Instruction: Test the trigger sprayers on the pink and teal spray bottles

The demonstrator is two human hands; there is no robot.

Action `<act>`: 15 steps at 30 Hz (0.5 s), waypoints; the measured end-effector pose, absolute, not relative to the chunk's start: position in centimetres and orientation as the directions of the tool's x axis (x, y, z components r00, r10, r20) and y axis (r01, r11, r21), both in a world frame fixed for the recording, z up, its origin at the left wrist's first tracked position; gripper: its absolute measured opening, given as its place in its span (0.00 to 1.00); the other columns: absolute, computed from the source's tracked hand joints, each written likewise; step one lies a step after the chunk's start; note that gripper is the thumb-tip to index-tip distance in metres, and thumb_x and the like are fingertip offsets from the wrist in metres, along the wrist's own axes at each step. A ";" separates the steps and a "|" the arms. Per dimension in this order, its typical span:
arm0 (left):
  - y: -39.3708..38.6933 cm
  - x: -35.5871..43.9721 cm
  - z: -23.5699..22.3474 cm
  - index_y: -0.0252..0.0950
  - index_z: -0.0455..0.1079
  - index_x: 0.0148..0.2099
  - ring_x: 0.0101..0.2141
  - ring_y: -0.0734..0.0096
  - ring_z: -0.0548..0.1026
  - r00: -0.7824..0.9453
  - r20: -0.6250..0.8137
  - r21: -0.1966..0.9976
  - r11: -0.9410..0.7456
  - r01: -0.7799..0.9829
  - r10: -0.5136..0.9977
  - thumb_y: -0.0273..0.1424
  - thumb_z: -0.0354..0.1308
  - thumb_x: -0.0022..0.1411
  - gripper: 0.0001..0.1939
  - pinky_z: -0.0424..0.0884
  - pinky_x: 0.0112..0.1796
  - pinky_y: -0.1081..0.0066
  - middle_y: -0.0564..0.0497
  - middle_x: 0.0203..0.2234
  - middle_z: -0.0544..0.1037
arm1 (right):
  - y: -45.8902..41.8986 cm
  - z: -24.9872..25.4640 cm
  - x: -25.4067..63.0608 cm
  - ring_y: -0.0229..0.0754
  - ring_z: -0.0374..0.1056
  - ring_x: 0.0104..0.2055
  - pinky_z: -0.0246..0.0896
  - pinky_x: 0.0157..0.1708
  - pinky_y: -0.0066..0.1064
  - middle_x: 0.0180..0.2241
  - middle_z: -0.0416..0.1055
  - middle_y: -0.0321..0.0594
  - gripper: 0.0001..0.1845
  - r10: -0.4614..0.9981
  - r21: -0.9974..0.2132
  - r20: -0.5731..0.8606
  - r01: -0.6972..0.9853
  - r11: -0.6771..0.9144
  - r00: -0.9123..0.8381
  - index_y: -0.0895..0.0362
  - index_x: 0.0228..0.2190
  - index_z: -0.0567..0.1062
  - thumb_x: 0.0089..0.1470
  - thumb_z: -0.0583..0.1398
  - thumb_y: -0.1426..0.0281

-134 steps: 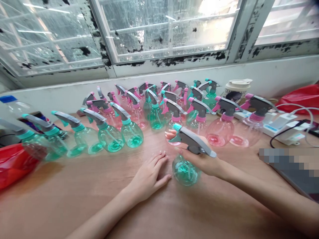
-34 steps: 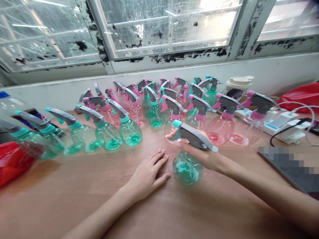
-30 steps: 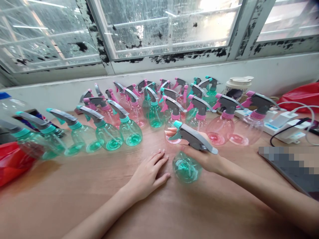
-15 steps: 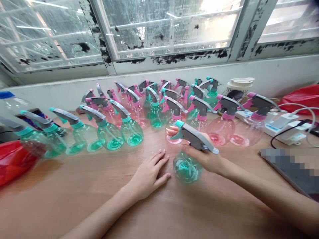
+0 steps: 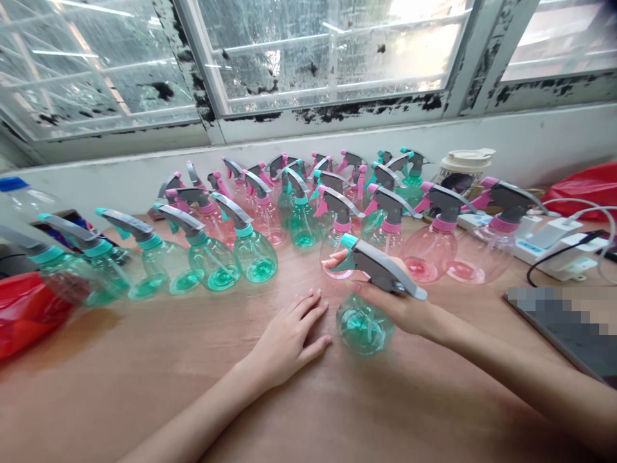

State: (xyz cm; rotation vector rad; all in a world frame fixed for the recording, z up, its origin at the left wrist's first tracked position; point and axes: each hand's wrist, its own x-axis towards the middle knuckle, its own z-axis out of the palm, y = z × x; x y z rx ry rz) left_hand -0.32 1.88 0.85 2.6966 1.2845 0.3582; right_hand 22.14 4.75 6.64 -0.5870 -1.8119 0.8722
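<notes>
My right hand is closed around the neck of a green spray bottle, under its grey head with a turquoise nozzle that points left. Part of the bottle's neck is hidden by the fingers. Flat on the table lies my left hand, fingers stretched out, just left of that bottle and apart from it. Ahead and to the left is a row of green spray bottles. Several pink spray bottles stand right behind my right hand.
More pink and green spray bottles crowd toward the window wall. On the right are a lidded cup, white power strips with cables, a dark flat device and a red bag. Another red bag sits at the left edge.
Almost nothing differs. The fingers of my right hand by the trigger have shifted slightly; the bottle stays in place, and my left hand has not moved.
</notes>
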 end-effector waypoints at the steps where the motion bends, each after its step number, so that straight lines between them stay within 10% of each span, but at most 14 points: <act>1: 1.9 -0.3 0.9 0.36 0.60 0.66 0.64 0.54 0.58 0.609 0.151 0.219 -0.627 0.747 0.779 0.39 0.55 0.69 0.27 0.56 0.62 0.52 0.41 0.65 0.60 | 4.7 6.7 22.2 0.46 0.72 0.48 0.66 0.51 0.41 0.45 0.75 0.41 0.13 0.729 -0.784 0.566 0.021 0.621 -0.385 0.52 0.44 0.74 0.57 0.57 0.72; 5: 1.9 -0.3 0.8 0.34 0.61 0.65 0.64 0.54 0.58 0.608 0.159 0.214 -0.628 0.748 0.778 0.39 0.56 0.68 0.27 0.56 0.62 0.53 0.40 0.65 0.60 | 4.6 7.3 22.2 0.40 0.71 0.30 0.69 0.35 0.34 0.32 0.73 0.36 0.04 0.763 -0.791 0.514 0.127 0.599 -0.392 0.52 0.37 0.72 0.58 0.58 0.68; 15: 1.9 -0.4 0.8 0.34 0.62 0.64 0.63 0.51 0.60 0.614 0.190 0.225 -0.643 0.732 0.766 0.39 0.55 0.68 0.26 0.58 0.61 0.51 0.38 0.64 0.62 | 4.3 7.9 22.0 0.36 0.64 0.24 0.64 0.26 0.30 0.25 0.66 0.33 0.11 0.767 -0.782 0.517 0.154 0.604 -0.379 0.53 0.26 0.67 0.56 0.61 0.62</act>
